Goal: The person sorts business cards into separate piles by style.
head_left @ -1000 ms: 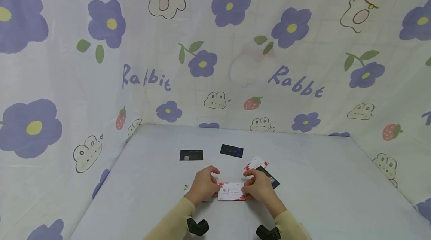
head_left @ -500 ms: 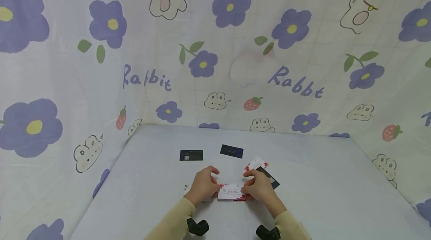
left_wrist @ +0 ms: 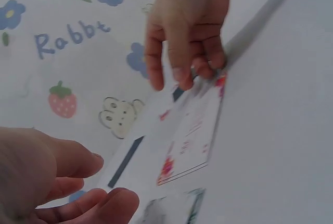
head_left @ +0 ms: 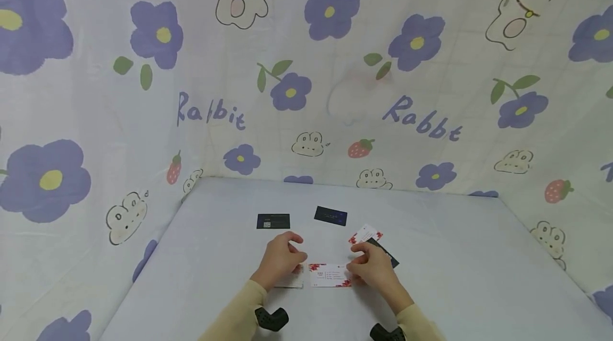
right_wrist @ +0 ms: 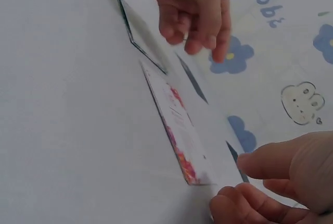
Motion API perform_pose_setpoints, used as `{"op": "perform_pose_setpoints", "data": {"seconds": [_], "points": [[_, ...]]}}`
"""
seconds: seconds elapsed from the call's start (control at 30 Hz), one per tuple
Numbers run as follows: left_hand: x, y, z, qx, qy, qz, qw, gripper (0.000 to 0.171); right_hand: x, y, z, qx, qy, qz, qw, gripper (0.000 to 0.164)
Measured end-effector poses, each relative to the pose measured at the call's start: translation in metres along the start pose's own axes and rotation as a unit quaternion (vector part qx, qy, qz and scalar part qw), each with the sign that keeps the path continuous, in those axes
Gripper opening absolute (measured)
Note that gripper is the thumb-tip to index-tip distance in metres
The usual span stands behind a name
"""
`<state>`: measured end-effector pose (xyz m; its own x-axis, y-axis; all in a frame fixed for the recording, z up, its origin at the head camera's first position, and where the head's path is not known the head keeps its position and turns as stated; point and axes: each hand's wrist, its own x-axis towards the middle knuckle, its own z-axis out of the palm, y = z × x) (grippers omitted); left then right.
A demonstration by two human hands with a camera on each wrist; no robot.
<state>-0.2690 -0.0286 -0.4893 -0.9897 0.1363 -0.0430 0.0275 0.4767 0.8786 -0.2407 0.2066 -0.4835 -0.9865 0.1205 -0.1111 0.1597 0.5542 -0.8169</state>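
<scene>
A white business card with red floral corners (head_left: 330,275) lies flat on the table between the two hands, seemingly on top of a thin stack. My right hand (head_left: 375,272) is beside its right edge, fingers loosely bent and holding nothing. In the right wrist view a gap shows between that thumb (right_wrist: 270,159) and the card (right_wrist: 174,122). My left hand (head_left: 279,260) hovers over a pale card stack with dark green edges (head_left: 289,281). Its thumb and fingers stand apart around nothing in the left wrist view, where part of that stack (left_wrist: 177,207) shows.
Two black cards lie further back, one at left (head_left: 273,221) and one at centre (head_left: 330,216). Behind my right hand another red-flowered white card (head_left: 365,233) is overlapped by a tilted black card (head_left: 384,252). A printed cloth (head_left: 335,91) hangs behind the white table (head_left: 455,256).
My left hand has come off the red-flowered card and moved left over the pale stack. My right hand has shifted slightly right, off the card's edge. The card now lies free.
</scene>
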Motion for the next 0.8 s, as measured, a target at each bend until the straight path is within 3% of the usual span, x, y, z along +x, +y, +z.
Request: {"op": "perform_pose_setpoints", "data": {"seconds": [0.33, 0.63, 0.8], "points": [[-0.001, 0.000, -0.041, -0.040, 0.042, -0.031, 0.9978, 0.038, 0.006, 0.012, -0.040, 0.081, 0.027, 0.014, 0.996, 0.043], [0.007, -0.006, -0.075, -0.086, 0.080, -0.064, 0.9910, 0.038, 0.009, 0.023, -0.077, 0.130, 0.045, 0.043, 0.990, 0.049], [0.008, -0.010, -0.087, -0.093, 0.085, -0.075, 0.9892, 0.043, 0.010, 0.027, -0.092, 0.141, 0.052, 0.050, 0.987, 0.051]]}}
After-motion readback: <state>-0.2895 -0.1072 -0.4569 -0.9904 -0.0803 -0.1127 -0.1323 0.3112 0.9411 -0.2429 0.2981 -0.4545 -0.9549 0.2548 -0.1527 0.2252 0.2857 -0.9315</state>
